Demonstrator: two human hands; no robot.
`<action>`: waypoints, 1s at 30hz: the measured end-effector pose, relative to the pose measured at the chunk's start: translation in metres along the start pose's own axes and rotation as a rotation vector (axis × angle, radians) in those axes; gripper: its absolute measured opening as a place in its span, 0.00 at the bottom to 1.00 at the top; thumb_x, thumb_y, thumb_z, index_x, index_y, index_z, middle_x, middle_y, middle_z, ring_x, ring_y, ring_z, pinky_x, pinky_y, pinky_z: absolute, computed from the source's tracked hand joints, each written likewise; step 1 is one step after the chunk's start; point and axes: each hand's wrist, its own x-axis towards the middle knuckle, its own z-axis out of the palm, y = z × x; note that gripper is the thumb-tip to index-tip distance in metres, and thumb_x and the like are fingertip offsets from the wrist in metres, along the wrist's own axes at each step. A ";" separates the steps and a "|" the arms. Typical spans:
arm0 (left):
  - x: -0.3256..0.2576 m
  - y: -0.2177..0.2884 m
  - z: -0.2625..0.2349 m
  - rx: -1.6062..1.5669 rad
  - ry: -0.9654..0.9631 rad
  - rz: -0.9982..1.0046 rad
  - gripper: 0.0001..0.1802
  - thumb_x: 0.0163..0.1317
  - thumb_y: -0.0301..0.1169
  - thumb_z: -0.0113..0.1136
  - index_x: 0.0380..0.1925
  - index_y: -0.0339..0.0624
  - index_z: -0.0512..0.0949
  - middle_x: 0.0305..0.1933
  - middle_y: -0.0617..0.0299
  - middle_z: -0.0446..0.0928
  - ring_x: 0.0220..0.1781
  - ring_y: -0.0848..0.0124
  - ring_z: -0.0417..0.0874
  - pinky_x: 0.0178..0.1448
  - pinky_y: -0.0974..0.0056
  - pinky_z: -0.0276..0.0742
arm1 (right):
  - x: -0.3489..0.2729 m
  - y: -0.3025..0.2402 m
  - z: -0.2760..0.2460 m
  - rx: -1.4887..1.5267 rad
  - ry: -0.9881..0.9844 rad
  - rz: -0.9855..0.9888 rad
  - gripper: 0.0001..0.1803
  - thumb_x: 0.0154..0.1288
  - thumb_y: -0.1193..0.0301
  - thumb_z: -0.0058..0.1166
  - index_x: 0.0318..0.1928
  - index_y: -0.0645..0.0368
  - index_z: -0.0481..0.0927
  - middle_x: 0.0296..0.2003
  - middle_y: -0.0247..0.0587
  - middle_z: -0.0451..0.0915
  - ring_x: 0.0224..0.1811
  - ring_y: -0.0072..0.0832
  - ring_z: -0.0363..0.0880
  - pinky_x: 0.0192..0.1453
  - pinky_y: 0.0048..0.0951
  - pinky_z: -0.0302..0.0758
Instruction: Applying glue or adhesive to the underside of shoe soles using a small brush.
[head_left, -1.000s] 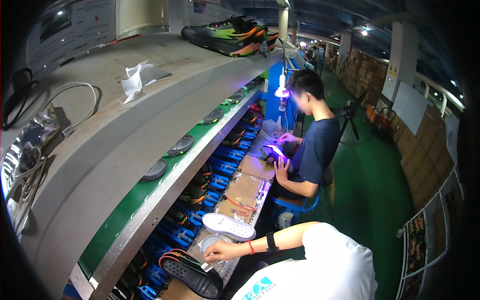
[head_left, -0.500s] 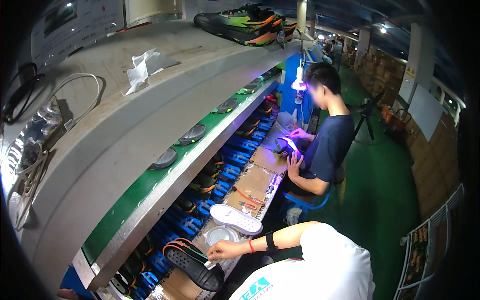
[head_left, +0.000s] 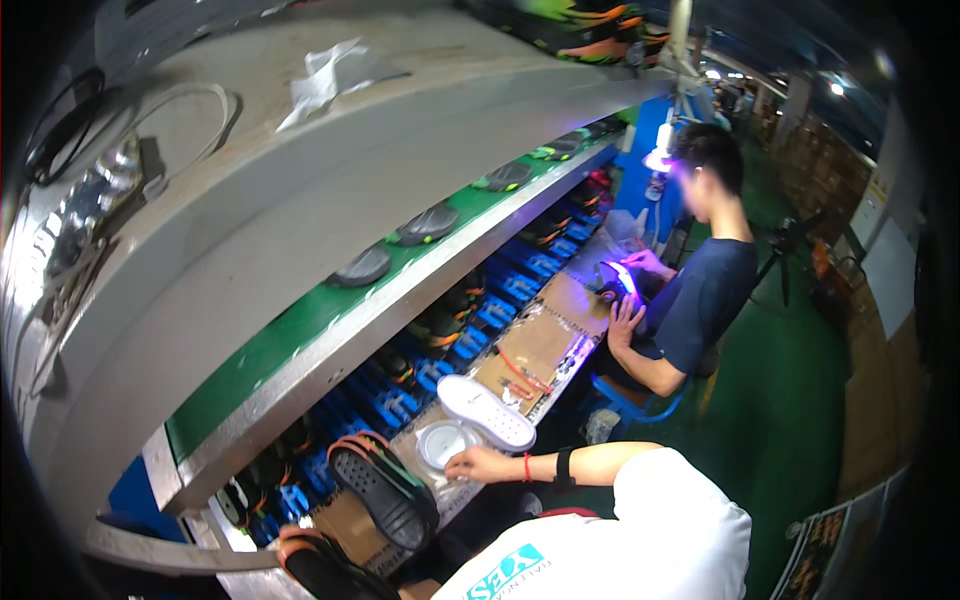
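My right hand (head_left: 478,464), with a red band at its wrist, reaches in from the right. Its fingers are bent together at the near rim of a round white dish (head_left: 447,443); what they pinch is too small and blurred to name. Just left of the dish lies a black perforated shoe sole (head_left: 382,492) with orange and green edging. A white shoe sole (head_left: 488,412) rests beyond the dish. At the lower edge, my left hand (head_left: 412,590) is mostly hidden behind a dark shoe with orange trim (head_left: 325,565), which it appears to hold, blurred.
Red-handled tools (head_left: 522,380) lie on the cardboard-covered bench (head_left: 550,330). A green conveyor (head_left: 290,330) carries dark soles under a grey shelf (head_left: 230,190). Blue racks (head_left: 470,343) hold shoes below it. A co-worker (head_left: 700,280) sits farther along, beside a purple lamp (head_left: 657,160).
My right hand has gone from over the black sole to the white dish. A dark shoe has come in at the lower left. The whole view has shifted.
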 end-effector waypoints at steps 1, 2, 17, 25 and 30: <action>-0.022 -0.001 -0.016 -0.002 0.037 -0.027 0.27 0.61 0.32 0.64 0.59 0.36 0.68 0.56 0.57 0.75 0.53 0.65 0.77 0.57 0.62 0.74 | 0.000 0.008 -0.001 0.004 0.018 -0.002 0.13 0.66 0.63 0.53 0.41 0.58 0.83 0.33 0.44 0.84 0.37 0.35 0.83 0.44 0.34 0.76; -0.047 -0.002 -0.032 -0.001 0.077 -0.057 0.27 0.61 0.32 0.64 0.59 0.36 0.68 0.56 0.57 0.75 0.53 0.65 0.77 0.57 0.62 0.74 | -0.002 0.013 -0.002 0.012 0.034 0.000 0.13 0.66 0.63 0.52 0.41 0.57 0.83 0.32 0.44 0.84 0.36 0.33 0.83 0.43 0.33 0.76; -0.093 0.082 -0.030 1.412 0.256 0.144 0.31 0.57 0.37 0.66 0.54 0.27 0.67 0.51 0.36 0.71 0.56 0.46 0.73 0.58 0.52 0.68 | 0.037 0.046 -0.020 -0.380 0.231 -0.049 0.08 0.60 0.67 0.57 0.34 0.58 0.84 0.36 0.45 0.81 0.38 0.46 0.80 0.43 0.41 0.76; -0.126 0.137 0.039 -0.443 -0.118 -0.456 0.41 0.59 0.54 0.51 0.64 0.34 0.63 0.62 0.41 0.68 0.58 0.42 0.74 0.59 0.43 0.74 | 0.038 0.033 -0.010 -0.534 0.163 -0.129 0.07 0.61 0.69 0.56 0.33 0.59 0.83 0.35 0.45 0.80 0.35 0.47 0.80 0.39 0.42 0.75; -0.135 0.112 0.071 -0.818 -0.185 -0.382 0.47 0.58 0.62 0.50 0.68 0.38 0.57 0.70 0.39 0.57 0.63 0.44 0.68 0.63 0.45 0.71 | 0.037 0.040 -0.005 -0.497 0.167 -0.103 0.08 0.60 0.68 0.55 0.33 0.58 0.84 0.36 0.46 0.81 0.36 0.48 0.80 0.41 0.43 0.76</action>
